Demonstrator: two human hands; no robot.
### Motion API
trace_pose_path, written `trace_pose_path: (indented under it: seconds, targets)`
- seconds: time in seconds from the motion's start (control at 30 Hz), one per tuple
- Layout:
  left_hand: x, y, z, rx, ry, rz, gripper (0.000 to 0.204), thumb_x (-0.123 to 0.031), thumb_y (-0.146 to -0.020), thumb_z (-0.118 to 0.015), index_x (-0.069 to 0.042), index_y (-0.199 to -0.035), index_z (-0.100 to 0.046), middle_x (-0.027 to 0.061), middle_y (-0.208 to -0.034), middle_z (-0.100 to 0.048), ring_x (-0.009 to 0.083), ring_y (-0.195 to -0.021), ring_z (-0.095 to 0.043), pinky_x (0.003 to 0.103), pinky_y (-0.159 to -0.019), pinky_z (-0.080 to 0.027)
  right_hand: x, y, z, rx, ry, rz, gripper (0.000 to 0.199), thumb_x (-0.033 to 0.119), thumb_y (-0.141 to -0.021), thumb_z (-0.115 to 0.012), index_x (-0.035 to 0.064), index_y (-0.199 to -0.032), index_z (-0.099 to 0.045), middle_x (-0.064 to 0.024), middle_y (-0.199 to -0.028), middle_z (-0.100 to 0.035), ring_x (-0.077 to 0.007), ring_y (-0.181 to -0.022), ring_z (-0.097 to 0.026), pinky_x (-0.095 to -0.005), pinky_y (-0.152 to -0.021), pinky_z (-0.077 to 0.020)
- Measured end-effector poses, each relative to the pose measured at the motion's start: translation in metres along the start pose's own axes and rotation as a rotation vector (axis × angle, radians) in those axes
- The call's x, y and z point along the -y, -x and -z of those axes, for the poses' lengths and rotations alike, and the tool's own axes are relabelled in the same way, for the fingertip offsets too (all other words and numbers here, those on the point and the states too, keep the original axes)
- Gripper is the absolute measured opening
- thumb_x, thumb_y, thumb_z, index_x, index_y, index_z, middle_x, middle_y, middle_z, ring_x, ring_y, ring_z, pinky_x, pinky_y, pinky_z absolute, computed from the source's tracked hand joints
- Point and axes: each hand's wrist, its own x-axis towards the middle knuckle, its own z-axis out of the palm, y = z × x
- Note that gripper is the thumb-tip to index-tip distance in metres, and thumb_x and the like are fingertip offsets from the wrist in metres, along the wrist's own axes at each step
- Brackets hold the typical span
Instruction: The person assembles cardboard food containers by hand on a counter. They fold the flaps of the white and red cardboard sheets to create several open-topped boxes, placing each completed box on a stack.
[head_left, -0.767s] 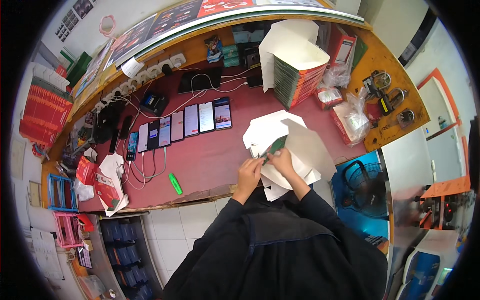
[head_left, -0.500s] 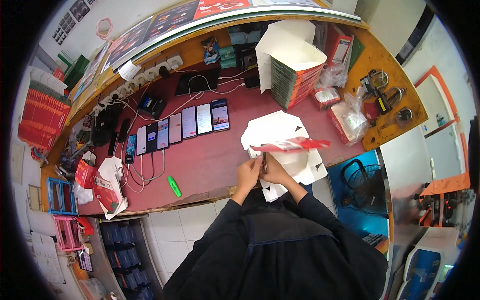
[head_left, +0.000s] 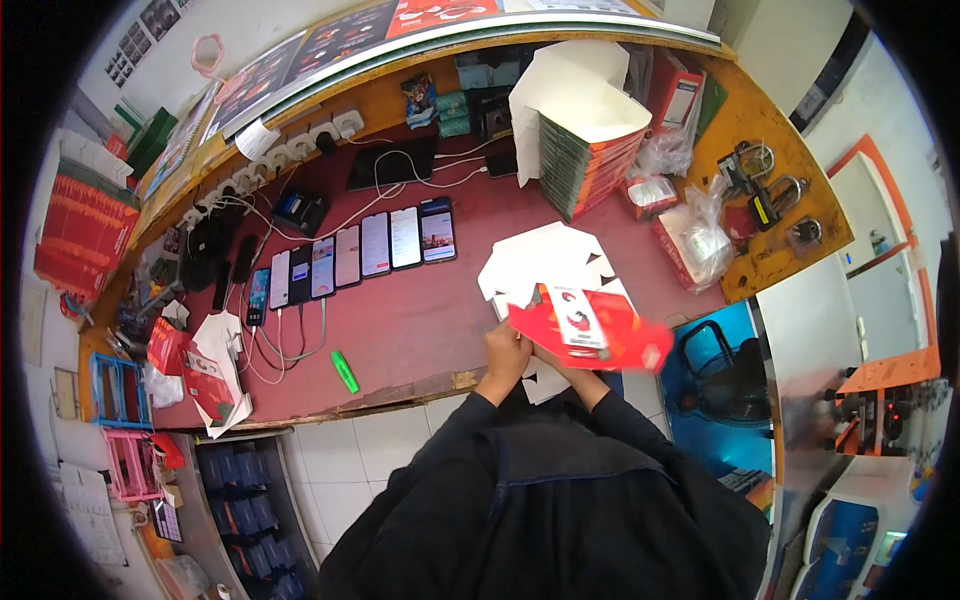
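Red counter [head_left: 420, 320]; red flat carton [head_left: 585, 330] lengthwise left-right; both hands gripping

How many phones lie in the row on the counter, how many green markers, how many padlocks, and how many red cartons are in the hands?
Phones in the row: 7
Green marker: 1
Padlocks: 3
Red carton, held by left hand and right hand: 1
Total: 12
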Motion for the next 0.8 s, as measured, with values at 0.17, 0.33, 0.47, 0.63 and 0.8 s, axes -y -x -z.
trace_pose_path:
  seconds: [0.17, 0.33, 0.47, 0.63, 0.8]
  targets:
    - [-0.01, 0.002, 0.006, 0.301, 0.022, 0.714, 0.021, -0.008, -0.077, -0.064, -0.003, -0.096, -0.065, 0.016, -0.084, -0.064, 0.0283, -0.074, -0.063, 0.031, -0.064, -0.048, -0.006, -0.005, -0.005, -0.006, 0.549, 0.188, 0.054, 0.021, -0.088, -0.056, 0.0057, -0.135, -0.035, -0.0153, -0.132, -0.044, -0.0279, -0.124, -0.041, -0.0417, -0.103, -0.0327]
    - [0.004, 0.033, 0.008, 0.055, 0.131, 0.24, 0.025, -0.012, -0.077, -0.062, -0.002, -0.101, -0.061, 0.0155, -0.097, -0.062, 0.0328, -0.084, -0.059, 0.039, -0.069, -0.046, 0.021, 0.006, 0.012, 0.159, 0.369, 0.338, 0.049, 0.025, -0.087, -0.053, 0.0045, -0.13, -0.04, -0.0181, -0.128, -0.047, -0.0288, -0.117, -0.047, -0.0411, -0.095, -0.0409]
    - [-0.001, 0.019, 0.041, 0.201, -0.189, 0.315, 0.015, -0.015, -0.081, -0.058, -0.001, -0.084, -0.061, 0.0188, -0.084, -0.063, 0.039, -0.074, -0.059, 0.048, -0.062, -0.045, 0.051, -0.037, -0.016, 0.394, 0.42, 0.053, 0.027, 0.02, -0.082, -0.053, 0.0022, -0.102, -0.057, -0.0205, -0.103, -0.06, -0.0333, -0.092, -0.06, -0.0422, -0.077, -0.0489]
    - [-0.03, 0.024, 0.133, 0.708, -0.601, 0.794, 0.032, -0.029, -0.086, -0.052, -0.001, -0.075, -0.066, 0.0207, -0.075, -0.063, 0.0399, -0.074, -0.061, 0.049, -0.063, -0.047, 0.075, -0.058, -0.094, 0.777, 0.584, 0.34, 0.018, 0.017, -0.077, -0.056, 0.0034, -0.085, -0.064, -0.0175, -0.076, -0.065, -0.0335, -0.076, -0.065, -0.0446, -0.063, -0.0511]
    - [-0.053, 0.03, 0.131, 1.273, -0.559, 0.753, 0.032, -0.031, -0.086, -0.053, -0.003, -0.08, -0.068, 0.0197, -0.08, -0.065, 0.0373, -0.079, -0.062, 0.046, -0.068, -0.049, 0.062, -0.063, -0.159, 0.908, 0.691, 0.37, 0.017, 0.016, -0.077, -0.056, 0.0047, -0.087, -0.064, -0.0133, -0.077, -0.067, -0.031, -0.075, -0.066, -0.0437, -0.062, -0.0518]
